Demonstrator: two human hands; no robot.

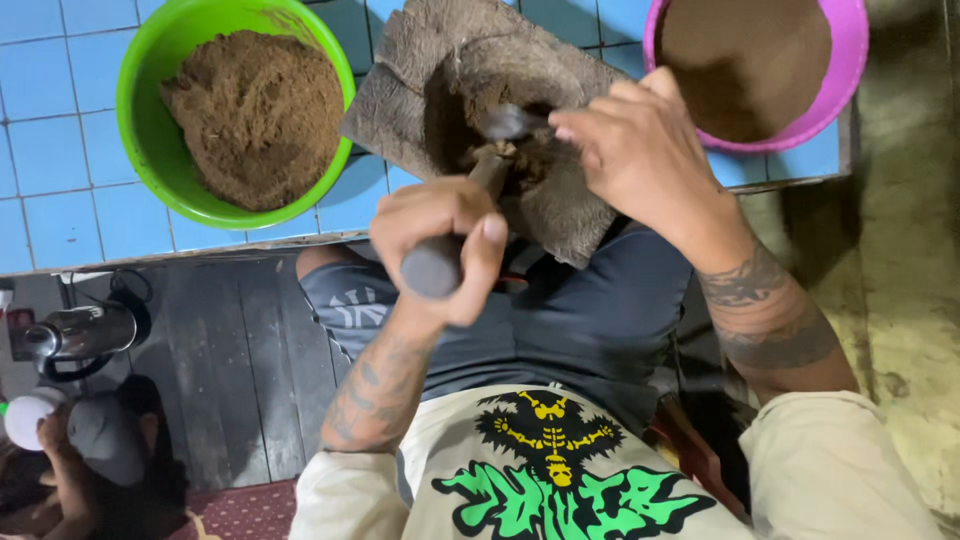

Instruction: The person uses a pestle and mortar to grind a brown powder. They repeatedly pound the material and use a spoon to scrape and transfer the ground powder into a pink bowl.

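Left hand (440, 240) clamps pestle (455, 225); right hand (630, 150) pinches spoon (510, 122) over stone mortar (420, 70).

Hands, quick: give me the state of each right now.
Left hand: closed around the pestle handle.
Right hand: fingers curled onto a spoon in the stone mortar.

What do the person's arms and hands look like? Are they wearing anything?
Both hands, the left hand and the right hand, are bare, no gloves or rings showing. Dark tattoos cover both forearms. Short cream sleeves end near the elbows.
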